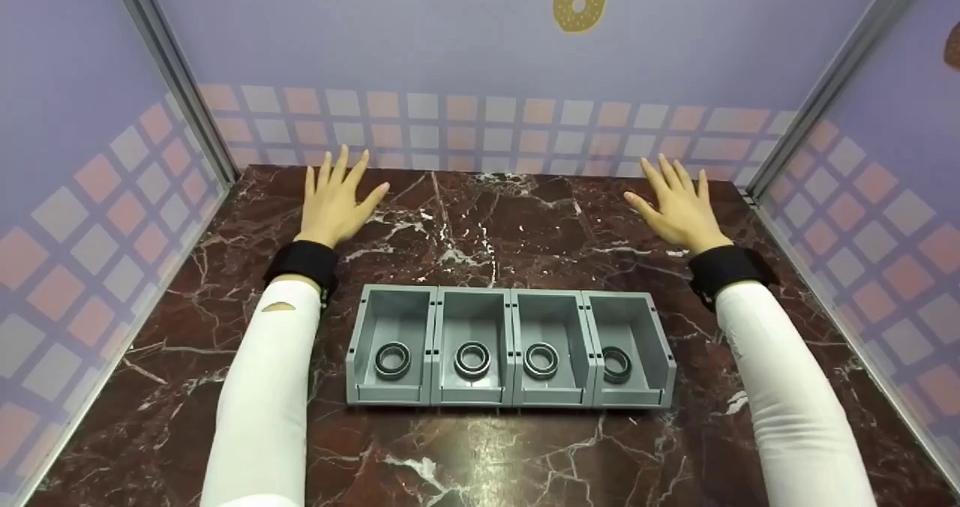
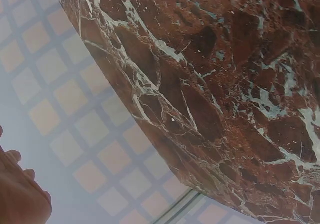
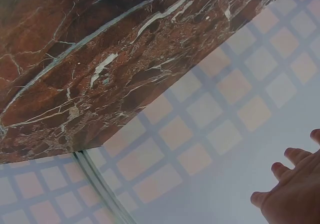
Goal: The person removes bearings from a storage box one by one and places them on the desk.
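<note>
In the head view my left hand (image 1: 335, 201) is over the back left of the marble table, fingers straight and spread, holding nothing. My right hand (image 1: 679, 208) is over the back right in a similar pose, also holding nothing. Between and in front of them stands a row of joined grey bins (image 1: 472, 396). Every bin has one ring-shaped ball bearing in it: a far left bearing (image 1: 393, 360), two middle bearings, one left (image 1: 472, 347) and one right (image 1: 541, 347), and a far right bearing (image 1: 616, 351) that looks tilted. Both wrist views show only part of each hand.
The dark red marble table (image 1: 480, 454) has white veins. Purple panels with pink and white squares (image 1: 461, 109) enclose it at the back and sides, joined by grey metal corner posts (image 1: 176, 72). Black bands (image 1: 304, 262) circle both wrists over white sleeves.
</note>
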